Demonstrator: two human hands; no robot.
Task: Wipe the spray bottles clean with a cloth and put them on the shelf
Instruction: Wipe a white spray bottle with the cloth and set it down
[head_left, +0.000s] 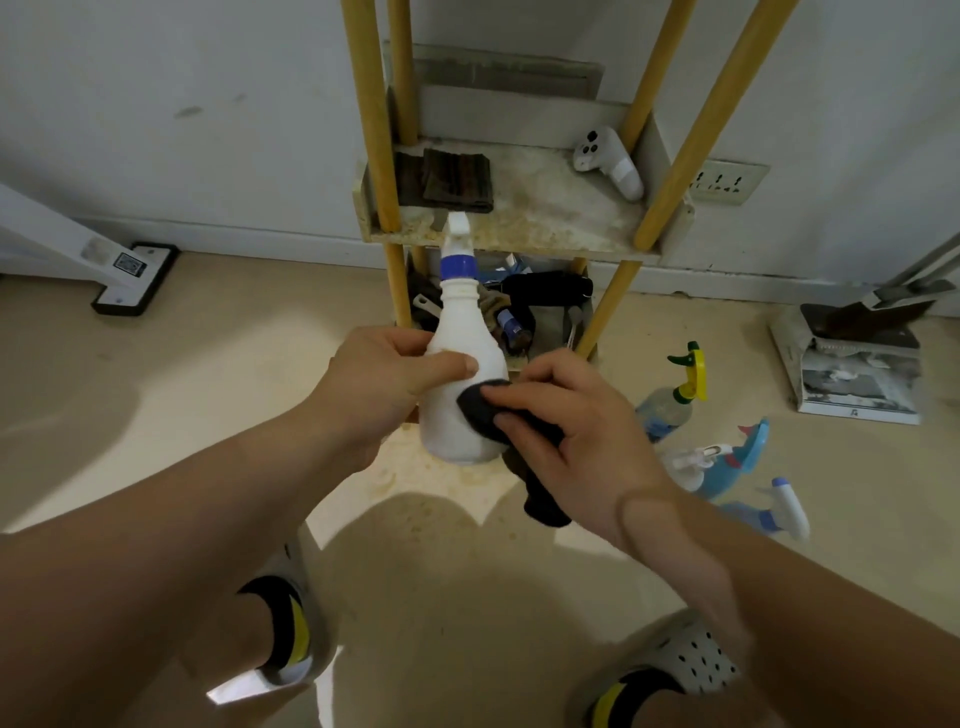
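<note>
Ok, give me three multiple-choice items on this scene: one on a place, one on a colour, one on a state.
1. Where does the white controller lie?
A. floor
B. shelf
C. a shoe

2. What colour is the collar on the white spray bottle?
A. blue
B. red
C. green

3. What is the right hand doing?
A. hanging free
B. pressing the dark cloth to the bottle
C. pulling the trigger

B: it rests on the shelf board.
A: a blue band sits under the nozzle.
B: its fingers hold the cloth against the bottle, which the left hand grips.
</note>
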